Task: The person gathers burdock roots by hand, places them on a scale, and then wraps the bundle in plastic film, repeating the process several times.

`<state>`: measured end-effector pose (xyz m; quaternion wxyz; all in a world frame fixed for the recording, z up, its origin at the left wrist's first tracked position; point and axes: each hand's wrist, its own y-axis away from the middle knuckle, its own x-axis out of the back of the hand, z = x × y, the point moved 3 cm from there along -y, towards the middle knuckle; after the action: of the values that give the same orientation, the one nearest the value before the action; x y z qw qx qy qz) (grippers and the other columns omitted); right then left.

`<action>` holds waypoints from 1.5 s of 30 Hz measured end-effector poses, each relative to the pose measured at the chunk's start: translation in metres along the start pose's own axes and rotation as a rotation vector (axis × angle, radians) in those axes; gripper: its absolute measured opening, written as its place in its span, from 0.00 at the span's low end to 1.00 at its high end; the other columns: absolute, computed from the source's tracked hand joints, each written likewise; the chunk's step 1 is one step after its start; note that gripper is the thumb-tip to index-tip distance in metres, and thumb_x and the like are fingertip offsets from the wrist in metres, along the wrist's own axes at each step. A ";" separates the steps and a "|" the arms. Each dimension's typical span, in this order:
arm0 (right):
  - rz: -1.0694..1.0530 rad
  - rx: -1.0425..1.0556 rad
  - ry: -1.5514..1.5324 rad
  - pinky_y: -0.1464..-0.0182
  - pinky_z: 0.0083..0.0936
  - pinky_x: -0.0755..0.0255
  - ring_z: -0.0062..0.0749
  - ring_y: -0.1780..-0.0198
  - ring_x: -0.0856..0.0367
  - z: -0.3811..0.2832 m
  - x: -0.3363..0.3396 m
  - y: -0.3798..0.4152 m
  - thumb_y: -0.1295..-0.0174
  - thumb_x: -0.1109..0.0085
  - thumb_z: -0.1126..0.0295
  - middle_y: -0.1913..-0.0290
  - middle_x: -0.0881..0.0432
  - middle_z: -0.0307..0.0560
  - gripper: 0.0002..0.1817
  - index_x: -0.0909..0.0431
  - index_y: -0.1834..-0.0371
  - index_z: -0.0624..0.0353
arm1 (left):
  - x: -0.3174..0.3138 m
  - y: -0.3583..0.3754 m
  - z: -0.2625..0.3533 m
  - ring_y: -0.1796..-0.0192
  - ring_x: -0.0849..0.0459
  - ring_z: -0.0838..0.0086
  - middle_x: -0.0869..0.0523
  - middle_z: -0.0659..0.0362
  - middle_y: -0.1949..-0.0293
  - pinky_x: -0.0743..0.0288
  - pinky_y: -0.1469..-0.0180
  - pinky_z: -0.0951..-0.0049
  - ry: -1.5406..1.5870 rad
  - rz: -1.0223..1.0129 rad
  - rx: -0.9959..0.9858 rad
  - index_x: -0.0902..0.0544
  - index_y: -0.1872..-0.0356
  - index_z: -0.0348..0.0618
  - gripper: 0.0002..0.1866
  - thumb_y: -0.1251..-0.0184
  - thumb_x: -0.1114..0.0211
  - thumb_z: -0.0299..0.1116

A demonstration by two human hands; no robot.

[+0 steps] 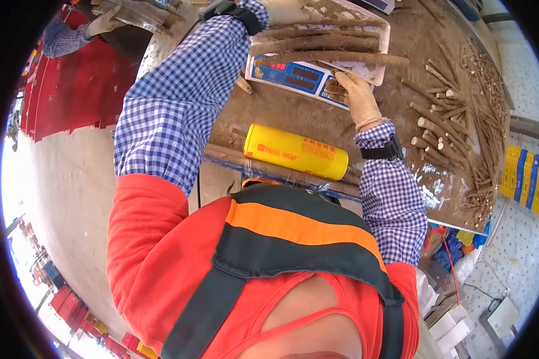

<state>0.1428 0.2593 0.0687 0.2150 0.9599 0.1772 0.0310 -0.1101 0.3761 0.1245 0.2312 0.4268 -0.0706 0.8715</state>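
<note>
Partly cropped left hand (288, 11), fingers unseen, right hand (360, 100) at scale (290, 81) beneath sticks (323, 43), fingers' hold unclear

- Long roots (323, 43), at one o'clock: rough and matt, like dry bark.
- White tray (385, 42) under them: smooth, hard plastic, stained with soil.
- Scale (296, 79): smooth plastic panel.
- Wrap roll (296, 151), between one and two o'clock: glossy, yellow.
- Table (275, 110): dull, dusty.
- Right hand (360, 100), at one o'clock: thin pale glove, perhaps rubber; the picture is not sharp enough there.
- Checked sleeves (167, 110), at ten and three o'clock: soft matt cloth.
- Apron (293, 257), at five o'clock: dark matt cloth.
</note>
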 end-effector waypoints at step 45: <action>0.416 0.831 1.411 0.51 0.33 0.25 0.41 0.52 0.19 -0.111 0.112 -0.023 0.36 0.41 0.61 0.55 0.19 0.44 0.14 0.20 0.48 0.47 | -0.060 0.176 0.085 0.58 0.15 0.60 0.17 0.50 0.60 0.22 0.54 0.68 0.131 -0.117 0.012 0.21 0.53 0.40 0.14 0.34 0.35 0.36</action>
<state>0.2254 0.3629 0.1577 -0.3266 0.7298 0.0866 0.5943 -0.0991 0.1727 0.1445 0.2833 0.3738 -0.0251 0.8828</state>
